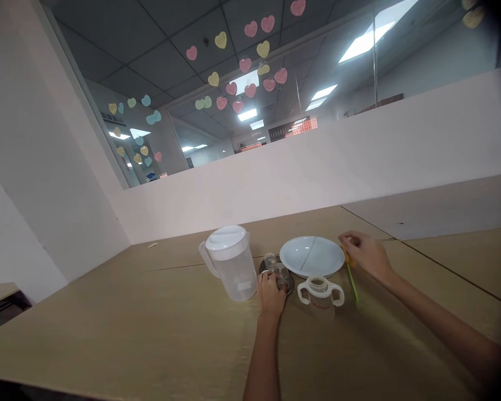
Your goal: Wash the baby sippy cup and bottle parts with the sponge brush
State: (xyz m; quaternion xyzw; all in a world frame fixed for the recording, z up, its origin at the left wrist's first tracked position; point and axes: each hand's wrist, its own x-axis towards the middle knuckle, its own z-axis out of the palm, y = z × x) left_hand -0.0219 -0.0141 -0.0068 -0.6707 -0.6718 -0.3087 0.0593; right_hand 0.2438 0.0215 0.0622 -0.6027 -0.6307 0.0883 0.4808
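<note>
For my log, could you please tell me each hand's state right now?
Left hand: curled at the clear piece; grip cannot be told.
Right hand: fingers bent near the green stick; whether holding it cannot be told.

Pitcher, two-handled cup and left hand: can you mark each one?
Pitcher (236, 272), head view: on its translucent body.
Two-handled cup (322, 304), head view: on its red-marked front.
Left hand (271, 294), head view: on its back.

Clear rounded pieces (281, 272) on dark tray (291, 287), orange-ended green stick (353, 283) beside plate (296, 260)
</note>
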